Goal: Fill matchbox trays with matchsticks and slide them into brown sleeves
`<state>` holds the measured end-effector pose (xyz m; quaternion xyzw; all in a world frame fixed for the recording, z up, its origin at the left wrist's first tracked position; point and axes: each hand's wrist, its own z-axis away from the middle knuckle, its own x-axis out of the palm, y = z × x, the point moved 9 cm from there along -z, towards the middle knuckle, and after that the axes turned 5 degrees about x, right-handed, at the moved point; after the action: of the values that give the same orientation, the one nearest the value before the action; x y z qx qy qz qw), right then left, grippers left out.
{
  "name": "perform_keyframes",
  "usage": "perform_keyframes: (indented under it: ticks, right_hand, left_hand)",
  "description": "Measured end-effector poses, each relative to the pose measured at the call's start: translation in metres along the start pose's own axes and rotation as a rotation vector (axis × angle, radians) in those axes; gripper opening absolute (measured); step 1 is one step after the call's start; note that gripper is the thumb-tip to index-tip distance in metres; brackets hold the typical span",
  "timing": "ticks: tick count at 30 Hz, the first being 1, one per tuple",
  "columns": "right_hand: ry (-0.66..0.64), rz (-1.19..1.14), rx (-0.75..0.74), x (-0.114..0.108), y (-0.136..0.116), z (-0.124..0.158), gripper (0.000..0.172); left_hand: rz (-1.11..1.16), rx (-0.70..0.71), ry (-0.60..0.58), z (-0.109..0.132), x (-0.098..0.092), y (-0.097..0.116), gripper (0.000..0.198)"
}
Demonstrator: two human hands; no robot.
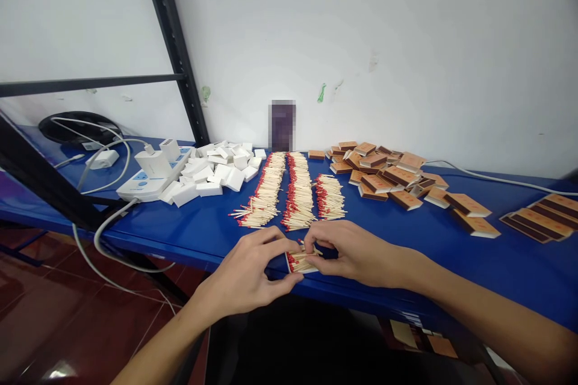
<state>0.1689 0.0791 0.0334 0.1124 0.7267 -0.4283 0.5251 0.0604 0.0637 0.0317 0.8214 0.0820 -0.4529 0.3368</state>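
Observation:
A small white matchbox tray (311, 271) filled with red-tipped matches (298, 262) lies at the front edge of the blue shelf. My left hand (257, 271) grips the tray's left side, thumb at the near edge and fingers at the far one. Over its right part, my right hand (350, 252) is closed in a pinch at the matches, thumb and index finger among the sticks. Just beyond my hands are three rows of loose matches: a left row (266, 192), a middle row (298, 189) and a shorter right row (330, 197).
White empty trays (221, 169) are heaped at the left, beside a power strip (153, 177) with chargers and cables. Orange-brown matchbox sleeves (388, 171) pile up at the right, with more filled boxes (542, 218) farther right. A black rack post (174, 42) rises at the left.

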Motion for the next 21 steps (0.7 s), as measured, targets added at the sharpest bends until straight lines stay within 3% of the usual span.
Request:
perform_keyframes:
  ticks: [4, 10, 21]
  right_hand:
    - [0.016, -0.037, -0.028, -0.004, -0.003, -0.001, 0.017]
    - [0.139, -0.034, -0.09, -0.016, -0.006, 0.002, 0.02]
    - [0.164, -0.087, -0.018, -0.021, 0.004, 0.0, 0.013]
  left_hand:
    - [-0.019, 0.012, -0.021, -0.001, 0.001, 0.001, 0.017]
    - [-0.035, 0.021, -0.009, 0.001, 0.002, 0.0, 0.023]
    - [-0.057, 0.025, -0.015, 0.001, 0.003, 0.001, 0.024]
